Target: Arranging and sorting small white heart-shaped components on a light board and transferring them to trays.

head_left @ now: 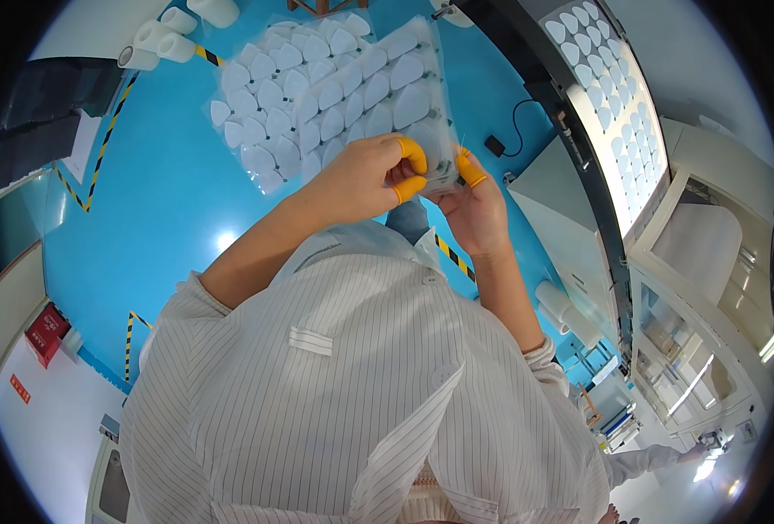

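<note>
The right hand [474,210] pinches the near corner of a clear plastic sheet [368,109] covered in pale, petal-shaped pads. The left hand [365,179] is curled just beside that corner, its yellow-covered thumb and finger bent toward each other; whether it grips the sheet I cannot tell. The sheet lies out in front of the person, over the blue floor [168,183]. Pale writing marks a red box [48,334] and a small orange-red sign [20,389] at far left.
</note>
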The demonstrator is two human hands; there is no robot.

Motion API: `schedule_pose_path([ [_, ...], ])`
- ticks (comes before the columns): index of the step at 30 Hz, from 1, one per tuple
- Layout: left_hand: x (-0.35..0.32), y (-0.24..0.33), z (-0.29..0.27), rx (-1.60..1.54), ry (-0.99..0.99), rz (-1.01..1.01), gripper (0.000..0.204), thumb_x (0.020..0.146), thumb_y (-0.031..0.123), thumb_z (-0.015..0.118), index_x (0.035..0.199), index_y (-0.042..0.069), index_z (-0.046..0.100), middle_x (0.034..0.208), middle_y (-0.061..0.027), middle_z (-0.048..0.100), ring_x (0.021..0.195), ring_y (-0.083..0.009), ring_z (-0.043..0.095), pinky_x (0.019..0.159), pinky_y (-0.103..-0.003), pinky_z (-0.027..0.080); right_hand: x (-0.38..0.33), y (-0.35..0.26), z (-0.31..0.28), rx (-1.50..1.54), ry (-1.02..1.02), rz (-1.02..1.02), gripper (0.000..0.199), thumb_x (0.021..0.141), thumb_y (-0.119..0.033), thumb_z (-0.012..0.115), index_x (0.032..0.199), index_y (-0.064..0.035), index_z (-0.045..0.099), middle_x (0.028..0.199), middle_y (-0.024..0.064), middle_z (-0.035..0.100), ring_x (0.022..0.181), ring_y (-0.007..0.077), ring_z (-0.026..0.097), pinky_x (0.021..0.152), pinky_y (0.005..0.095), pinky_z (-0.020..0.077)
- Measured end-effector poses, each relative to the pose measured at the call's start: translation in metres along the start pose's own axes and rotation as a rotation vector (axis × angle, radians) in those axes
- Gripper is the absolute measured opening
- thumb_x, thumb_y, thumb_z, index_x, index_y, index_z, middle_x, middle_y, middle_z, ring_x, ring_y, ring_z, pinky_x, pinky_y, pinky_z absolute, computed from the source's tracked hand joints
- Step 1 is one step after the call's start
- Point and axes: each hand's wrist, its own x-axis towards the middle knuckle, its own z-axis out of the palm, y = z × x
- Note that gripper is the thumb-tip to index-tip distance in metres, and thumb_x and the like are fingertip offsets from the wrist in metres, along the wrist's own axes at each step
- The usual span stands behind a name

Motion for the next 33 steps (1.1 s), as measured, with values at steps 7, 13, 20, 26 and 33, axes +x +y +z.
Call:
schedule_pose_path([
  [7,-0.002,-0.006,-0.005,-0.156,-0.004,-0.082,0.012,0.077,0.002,0.066,0.088,0.000,0.060,0.083,-0.0064,0.061,0.072,-0.0150,0.058,0.071,-0.025,0.048,0.001,0.000,0.004,-0.100,-0.030,-0.034,0.038,0.095,-0.028,0.041,0.124,-0.0020,0.045,0.116,0.0111,0.056,0.104,0.0216,0.057,0.092,0.0376,0.0442],
  [13,-0.003,-0.014,-0.003,-0.243,-0.041,-0.104,0.010,0.082,-0.001,0.059,0.092,0.000,0.059,0.087,-0.0056,0.060,0.080,-0.0134,0.057,0.077,-0.026,0.047,0.000,-0.002,0.004,-0.101,0.028,-0.024,0.037,0.094,-0.024,0.043,0.124,-0.0011,0.043,0.114,0.0119,0.056,0.104,0.0226,0.057,0.092,0.0383,0.0451],
  [20,-0.011,-0.038,-0.007,-0.391,0.008,-0.147,0.015,0.088,0.003,0.053,0.103,0.001,0.054,0.097,-0.0047,0.056,0.088,-0.0135,0.055,0.082,-0.027,0.045,0.000,-0.001,0.015,-0.331,0.126,-0.072,0.033,0.093,-0.011,0.041,0.123,0.0021,0.041,0.113,0.0143,0.056,0.101,0.0255,0.060,0.089,0.0408,0.0485],
  [26,-0.061,-0.097,-0.170,-0.528,0.809,-0.068,0.027,0.094,0.019,0.047,0.111,0.000,0.053,0.104,-0.0097,0.059,0.098,-0.0236,0.057,0.090,-0.039,0.045,0.000,0.000,-0.011,-0.108,0.040,-0.074,0.036,0.091,-0.006,0.038,0.124,0.0040,0.039,0.117,0.0182,0.053,0.105,0.0289,0.058,0.090,0.0430,0.0480],
  [33,-0.146,-0.057,-0.363,0.415,1.212,0.050,0.027,0.090,0.008,0.041,0.109,-0.003,0.056,0.097,-0.0093,0.059,0.083,-0.0148,0.057,0.063,-0.019,0.050,0.007,0.009,-0.044,-0.088,0.206,-0.125,0.038,0.088,-0.003,0.033,0.124,0.0061,0.038,0.117,0.0219,0.052,0.105,0.0304,0.058,0.089,0.0443,0.0500],
])
